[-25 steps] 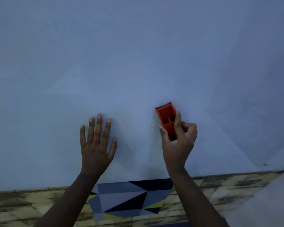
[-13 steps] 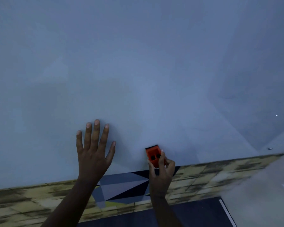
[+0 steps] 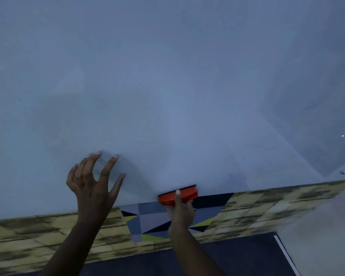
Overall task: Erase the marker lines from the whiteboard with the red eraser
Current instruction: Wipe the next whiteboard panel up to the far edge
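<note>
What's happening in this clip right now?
A person is wiping a whiteboard. The right hand grips the red eraser and holds it at the board's bottom edge, black pad towards the board. The left hand is spread open at the board, fingers motion-blurred, so contact is unclear. Faint marker lines show on the right side. Below the board is a patterned wall strip.

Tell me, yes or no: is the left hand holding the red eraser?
No, the right hand grips the red eraser at the whiteboard's lower edge.
</note>
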Tool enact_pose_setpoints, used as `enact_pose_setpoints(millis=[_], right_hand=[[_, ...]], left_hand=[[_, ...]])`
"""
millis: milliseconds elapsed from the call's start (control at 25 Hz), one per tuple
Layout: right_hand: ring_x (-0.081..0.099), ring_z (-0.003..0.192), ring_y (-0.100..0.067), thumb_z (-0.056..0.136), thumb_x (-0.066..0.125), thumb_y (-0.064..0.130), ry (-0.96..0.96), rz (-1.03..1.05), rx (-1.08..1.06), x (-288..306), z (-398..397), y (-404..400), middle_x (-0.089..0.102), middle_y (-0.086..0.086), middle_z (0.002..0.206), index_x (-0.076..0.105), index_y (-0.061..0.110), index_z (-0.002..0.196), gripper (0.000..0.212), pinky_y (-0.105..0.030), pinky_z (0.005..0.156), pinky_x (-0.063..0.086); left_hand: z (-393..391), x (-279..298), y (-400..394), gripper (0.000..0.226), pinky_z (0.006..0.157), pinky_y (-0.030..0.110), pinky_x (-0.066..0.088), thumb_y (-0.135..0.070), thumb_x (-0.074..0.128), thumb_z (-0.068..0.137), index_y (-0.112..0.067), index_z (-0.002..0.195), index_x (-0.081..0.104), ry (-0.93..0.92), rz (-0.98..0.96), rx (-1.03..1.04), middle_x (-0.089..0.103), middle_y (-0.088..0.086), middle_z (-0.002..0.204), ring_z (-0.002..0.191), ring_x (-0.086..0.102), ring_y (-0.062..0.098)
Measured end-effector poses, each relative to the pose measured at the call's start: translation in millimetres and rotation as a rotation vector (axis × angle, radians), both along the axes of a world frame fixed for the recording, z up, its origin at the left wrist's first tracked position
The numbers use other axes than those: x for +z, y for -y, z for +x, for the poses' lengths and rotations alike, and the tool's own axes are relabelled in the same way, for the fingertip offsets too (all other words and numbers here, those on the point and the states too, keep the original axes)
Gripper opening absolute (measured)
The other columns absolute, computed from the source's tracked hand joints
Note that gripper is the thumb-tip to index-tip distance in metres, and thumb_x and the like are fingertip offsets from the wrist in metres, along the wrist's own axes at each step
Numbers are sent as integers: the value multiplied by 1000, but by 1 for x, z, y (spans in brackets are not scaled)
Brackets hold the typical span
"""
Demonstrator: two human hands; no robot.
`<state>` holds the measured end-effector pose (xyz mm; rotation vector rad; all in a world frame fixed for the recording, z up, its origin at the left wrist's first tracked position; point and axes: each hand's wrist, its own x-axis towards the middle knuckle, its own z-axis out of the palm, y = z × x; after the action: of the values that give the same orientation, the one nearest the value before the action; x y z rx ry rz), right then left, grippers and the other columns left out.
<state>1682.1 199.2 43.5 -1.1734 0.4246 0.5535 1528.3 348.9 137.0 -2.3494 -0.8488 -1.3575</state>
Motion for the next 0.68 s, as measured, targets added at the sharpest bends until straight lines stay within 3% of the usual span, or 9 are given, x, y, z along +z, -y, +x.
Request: enact_pose_setpoints(millis=[80,200,280,400,480,560,680], right_hand=[[73,96,-40,71,85,38,-162,57,112,10,-38,-29,71,-25,115,65,-2,123,69,-37,60,63],[73,86,-41,82,83,22,-287,171,163,19,-63,-54,69,-32,109,61,-12,116,53,-43,58,63],[73,74,-36,86,80,23,-269,198,180,26,-60,-47,71,-29,100,61,-14,117,51,-44,62,64],[76,84,-36,82,77,45,-136,125,101,52,-28,-15,75,-24,101,66,-3,114,59,-33,59,62],[74,92,-31,83,72,53,29,91,-38,80,12,11,73,-20,112,66,5,124,63,-27,57,59],[69,108,-27,93,68,47,137,135,-164,104,46,29,66,-11,128,55,18,145,61,-22,60,59],[63,117,-29,98,63,47,158,82,-218,116,87,50,57,-3,134,38,23,157,69,-36,83,62]], left_hand=[[-9,1,-3,52,113,61,30,-37,76,96,-14,141,64,3,-34,-3,38,18,154,145,36,36],[-11,4,-1,48,110,61,32,-32,73,97,-13,139,64,14,-88,-9,39,18,153,143,38,39],[-5,6,5,43,107,61,35,-26,70,98,-13,139,64,33,-104,-11,41,19,151,141,41,41],[20,12,21,40,109,60,36,-21,68,101,-14,140,66,8,-46,-62,47,19,149,139,45,39],[46,22,36,40,111,57,34,-21,68,101,-15,141,67,4,-8,-109,50,17,147,140,45,36],[74,33,53,41,112,56,34,-22,68,101,-16,141,68,8,15,-141,51,15,148,140,44,34],[119,49,78,42,109,57,36,-23,69,101,-17,142,68,16,65,-205,50,12,150,140,44,31]])
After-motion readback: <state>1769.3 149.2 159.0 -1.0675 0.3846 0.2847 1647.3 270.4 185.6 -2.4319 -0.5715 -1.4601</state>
